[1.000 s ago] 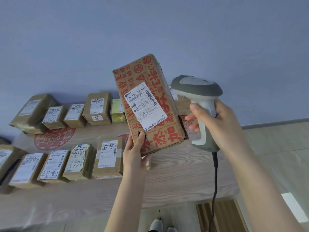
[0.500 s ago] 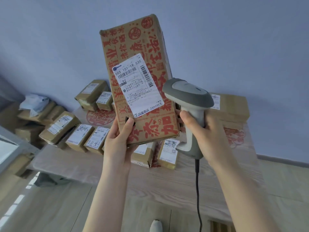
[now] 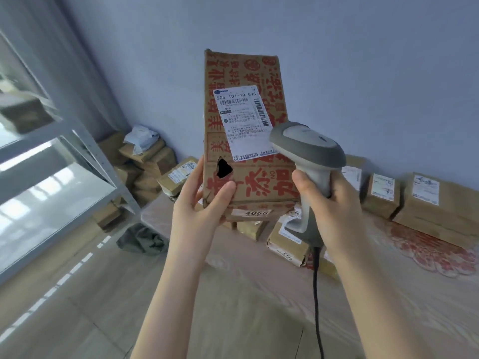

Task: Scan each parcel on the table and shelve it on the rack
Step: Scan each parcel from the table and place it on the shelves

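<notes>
My left hand (image 3: 199, 206) grips the lower left corner of a tall cardboard parcel (image 3: 246, 73) printed with red characters, held upright in front of me. A white shipping label (image 3: 243, 120) with barcodes faces me, and a dark torn hole shows near my thumb. My right hand (image 3: 329, 200) holds the handle of a grey corded barcode scanner (image 3: 305, 146), whose head overlaps the parcel's lower right. The grey metal rack (image 3: 51, 151) stands at the left, with a box on an upper shelf.
Several labelled cardboard parcels (image 3: 420, 200) lie on the wooden table (image 3: 259, 294) behind my hands. More boxes (image 3: 145, 161) are piled on the floor in the corner by the rack. A dark bag (image 3: 141, 240) lies on the floor.
The view has swung left, bringing the rack into sight. The parcel now stands straighter and the table's parcels have shifted to the right. Both hands keep their hold.
</notes>
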